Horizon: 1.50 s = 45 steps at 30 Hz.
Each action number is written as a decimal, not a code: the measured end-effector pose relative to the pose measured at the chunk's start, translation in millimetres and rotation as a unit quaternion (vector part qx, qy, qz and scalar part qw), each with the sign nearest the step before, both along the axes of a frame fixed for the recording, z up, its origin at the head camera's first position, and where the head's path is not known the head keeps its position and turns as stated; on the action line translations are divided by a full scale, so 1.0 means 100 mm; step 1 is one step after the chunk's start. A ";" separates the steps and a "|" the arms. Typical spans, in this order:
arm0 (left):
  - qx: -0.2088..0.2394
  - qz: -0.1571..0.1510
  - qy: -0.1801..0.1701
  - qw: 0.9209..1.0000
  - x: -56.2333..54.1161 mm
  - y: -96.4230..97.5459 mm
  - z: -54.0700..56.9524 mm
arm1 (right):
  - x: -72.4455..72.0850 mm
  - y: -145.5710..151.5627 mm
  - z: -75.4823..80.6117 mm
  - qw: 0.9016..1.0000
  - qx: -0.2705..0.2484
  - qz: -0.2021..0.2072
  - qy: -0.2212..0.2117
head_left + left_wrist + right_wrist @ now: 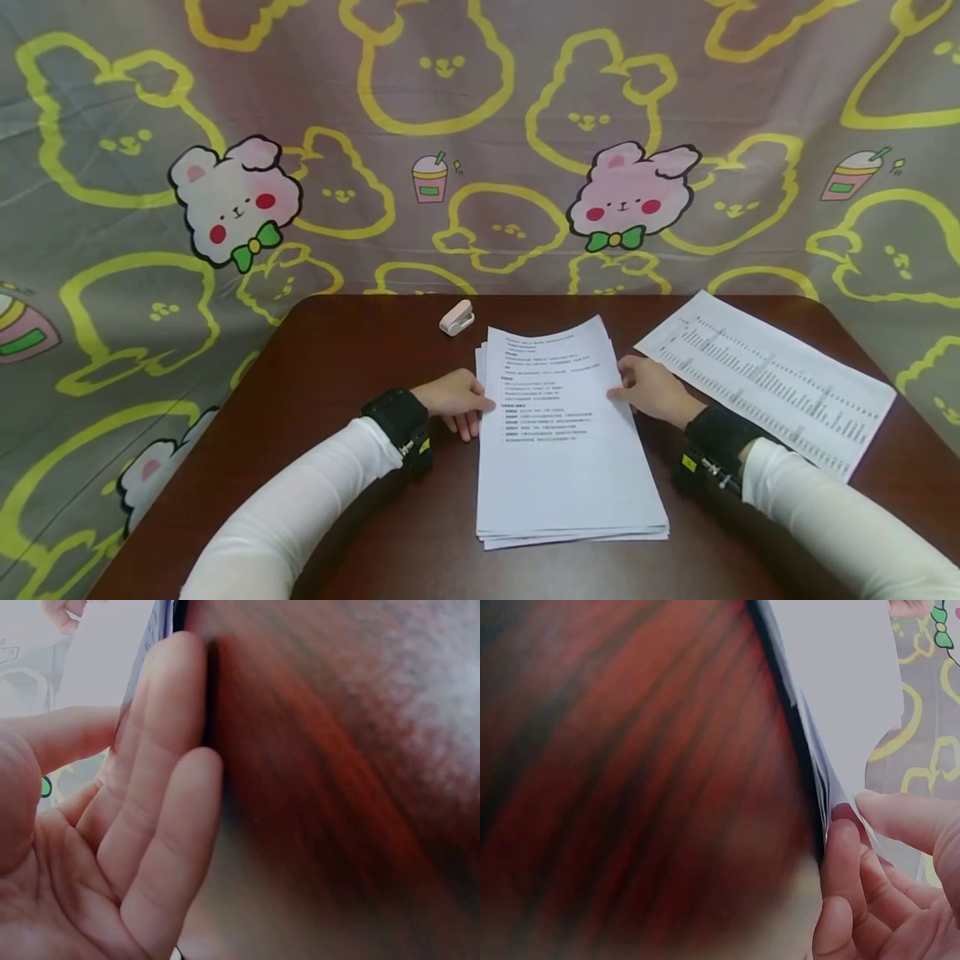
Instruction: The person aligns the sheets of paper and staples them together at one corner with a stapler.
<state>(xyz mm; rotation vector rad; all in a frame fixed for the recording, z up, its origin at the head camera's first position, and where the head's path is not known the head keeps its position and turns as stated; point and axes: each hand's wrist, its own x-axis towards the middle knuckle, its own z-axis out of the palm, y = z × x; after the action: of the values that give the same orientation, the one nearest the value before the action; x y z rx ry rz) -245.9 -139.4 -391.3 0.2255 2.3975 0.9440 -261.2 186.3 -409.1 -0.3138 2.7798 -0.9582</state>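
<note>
A stack of printed paper sheets point(555, 467) lies in the middle of the table, its edges slightly uneven at the near end and upper left. My left hand point(453, 400) pinches the left edge, thumb on top and fingers at the side; the left wrist view shows the thumb and fingers around the sheets' edge. At the right edge, my right hand point(656, 390) pinches the sheets between thumb and fingers. In the right wrist view, the edges of the paper stack point(840, 697) fan slightly apart beside the fingers point(845, 855).
On the dark brown table point(352, 350), a small pale pink stapler point(457, 317) stands beyond the stack, to its left. Another printed sheet point(772, 379), covered in columns of text, lies at an angle on the right. A patterned cloth point(480, 167) hangs behind the table.
</note>
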 end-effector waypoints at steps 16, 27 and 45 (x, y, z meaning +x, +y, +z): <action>-0.085 -0.005 0.046 0.995 -0.03 0.00 0.14 | 0.03 0.10 0.11 0.999 0.027 -0.018 0.022; -0.172 -0.016 0.126 0.977 -0.04 0.06 0.26 | 0.04 0.17 0.16 0.999 0.019 -0.002 0.046; -0.138 -0.034 0.234 0.962 -0.07 0.31 0.38 | 0.01 0.40 0.19 0.993 0.012 0.038 0.114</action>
<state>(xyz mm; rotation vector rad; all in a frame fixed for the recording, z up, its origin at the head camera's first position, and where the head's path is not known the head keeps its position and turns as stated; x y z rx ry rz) -252.8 -108.6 -353.6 0.4635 2.8947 0.5563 -260.3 226.3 -390.1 -0.5542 2.9551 -0.9244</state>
